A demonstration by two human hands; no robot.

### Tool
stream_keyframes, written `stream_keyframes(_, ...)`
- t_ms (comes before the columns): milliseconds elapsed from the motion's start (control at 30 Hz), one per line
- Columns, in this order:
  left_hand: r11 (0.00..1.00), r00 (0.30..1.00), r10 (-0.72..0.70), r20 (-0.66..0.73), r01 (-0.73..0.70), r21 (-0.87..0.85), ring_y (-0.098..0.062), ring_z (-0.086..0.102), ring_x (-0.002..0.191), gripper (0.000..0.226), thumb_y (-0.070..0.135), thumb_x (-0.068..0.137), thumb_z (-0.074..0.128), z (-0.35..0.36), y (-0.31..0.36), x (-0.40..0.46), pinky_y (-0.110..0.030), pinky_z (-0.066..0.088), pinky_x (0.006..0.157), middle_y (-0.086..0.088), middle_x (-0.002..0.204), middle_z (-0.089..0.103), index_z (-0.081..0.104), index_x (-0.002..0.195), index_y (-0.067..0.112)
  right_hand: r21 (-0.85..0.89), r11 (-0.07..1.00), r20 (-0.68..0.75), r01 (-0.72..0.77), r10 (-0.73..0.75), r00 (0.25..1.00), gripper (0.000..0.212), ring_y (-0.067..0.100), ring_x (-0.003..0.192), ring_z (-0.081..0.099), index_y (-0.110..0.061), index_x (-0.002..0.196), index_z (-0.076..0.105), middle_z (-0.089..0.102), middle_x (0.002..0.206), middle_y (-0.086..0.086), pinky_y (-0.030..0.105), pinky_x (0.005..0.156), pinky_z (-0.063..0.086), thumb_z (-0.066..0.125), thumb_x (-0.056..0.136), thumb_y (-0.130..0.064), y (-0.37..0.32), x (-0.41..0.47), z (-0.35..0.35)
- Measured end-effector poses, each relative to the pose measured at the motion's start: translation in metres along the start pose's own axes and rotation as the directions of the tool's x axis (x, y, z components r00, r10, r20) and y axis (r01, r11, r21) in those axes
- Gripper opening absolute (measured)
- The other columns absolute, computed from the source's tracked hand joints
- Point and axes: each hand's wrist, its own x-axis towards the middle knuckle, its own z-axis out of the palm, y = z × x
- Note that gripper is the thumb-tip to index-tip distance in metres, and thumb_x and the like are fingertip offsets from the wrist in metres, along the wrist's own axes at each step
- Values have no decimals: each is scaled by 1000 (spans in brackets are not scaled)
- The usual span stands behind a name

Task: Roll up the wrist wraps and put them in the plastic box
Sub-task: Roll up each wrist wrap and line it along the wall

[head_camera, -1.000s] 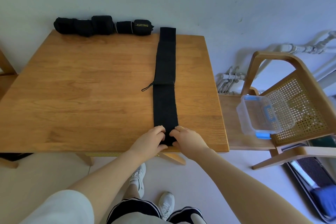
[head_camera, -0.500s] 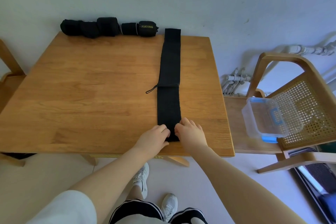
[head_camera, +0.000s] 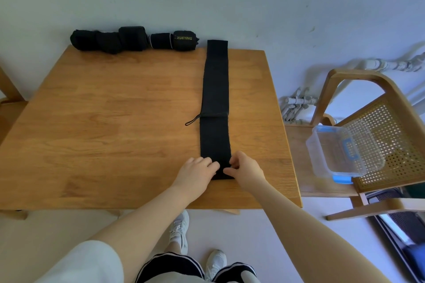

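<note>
A square wooden table stands against a pale wall. A long black fabric wrist wrap lies flat on it, running from the fingers away to the far edge. The left hand and right hand meet at its near end, fingers curled and pinching the started roll between them. To the right of the right-hand fingers, a clear plastic box rests on a wooden chair. Other black rolled wraps lie beyond the fingers at the wall.
</note>
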Motion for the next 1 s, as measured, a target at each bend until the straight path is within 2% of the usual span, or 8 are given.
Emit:
stream_keyframes(100, 999, 997, 23, 76, -26, 43, -19, 62, 75, 31, 31, 70, 81, 0, -9, 0, -30, 48, 62, -2, 88, 60, 71, 94, 14, -98, 995, -35, 9, -13, 999, 8, 17, 99, 52, -27, 95, 56, 55, 106, -3, 40, 93, 46, 58, 92, -35, -7, 6, 1)
stream_keyframes(233, 1000, 994, 19, 108, -19, -1, -21, 52, 107, 38, 31, 97, 48, -2, -12, 4, -31, 43, 80, -4, 117, 53, 54, 130, 13, -461, 832, -26, 307, -359, 933, 26, 19, 118, 40, -22, 116, 62, 47, 126, -1, 33, 100, 31, 45, 99, -33, -9, 10, -4)
stream_keyframes(333, 999, 991, -28, 130, 32, -27, -21, 52, 106, 39, 33, 101, 38, -6, -17, 10, -35, 47, 81, -4, 114, 53, 53, 132, 14, -495, 745, 97, 448, -464, 880, 36, 18, 120, 41, -19, 121, 59, 49, 128, -1, 30, 103, 29, 41, 99, -40, -4, 11, -7)
stream_keyframes(467, 999, 988, -1, 157, 9, -49, -20, 56, 100, 35, 34, 101, 38, -13, -23, 20, -32, 46, 74, -1, 116, 56, 49, 130, 19, -480, 749, 152, 456, -441, 884, 39, 18, 131, 34, -20, 126, 57, 51, 130, 0, 33, 112, 19, 48, 95, -43, -3, 21, -12)
stream_keyframes(633, 1000, 994, 3, 109, -1, -13, -18, 46, 108, 30, 31, 100, 41, -20, -33, 34, -29, 41, 83, -1, 119, 46, 55, 123, 17, -243, 939, 100, 244, -226, 969, 35, 16, 116, 43, -26, 121, 51, 58, 114, -4, 33, 99, 30, 57, 91, -42, -16, 35, -17)
stream_keyframes(767, 999, 994, 37, 106, -36, -10, -18, 47, 111, 30, 24, 101, 38, -23, -33, 44, -29, 37, 88, 0, 121, 51, 48, 128, 17, -295, 934, 76, 203, -189, 979, 24, 19, 117, 44, -25, 110, 55, 49, 123, -4, 38, 98, 34, 58, 91, -40, -28, 43, -20)
stream_keyframes(867, 998, 989, 67, 132, -65, -19, -17, 49, 108, 34, 34, 101, 38, -24, -37, 45, -27, 37, 86, 0, 120, 51, 50, 126, 16, -308, 933, 83, 184, -167, 982, 24, 19, 119, 42, -26, 110, 59, 45, 129, -4, 39, 100, 35, 58, 91, -40, -32, 47, -22)
stream_keyframes(1000, 993, 977, 117, 177, -117, -10, -14, 43, 118, 47, 42, 96, 45, -21, -47, 43, -27, 37, 96, 1, 131, 44, 47, 135, 16, -321, 930, 96, 179, -156, 983, 21, 19, 118, 39, -28, 108, 61, 45, 128, -4, 39, 99, 34, 55, 93, -40, -36, 51, -25)
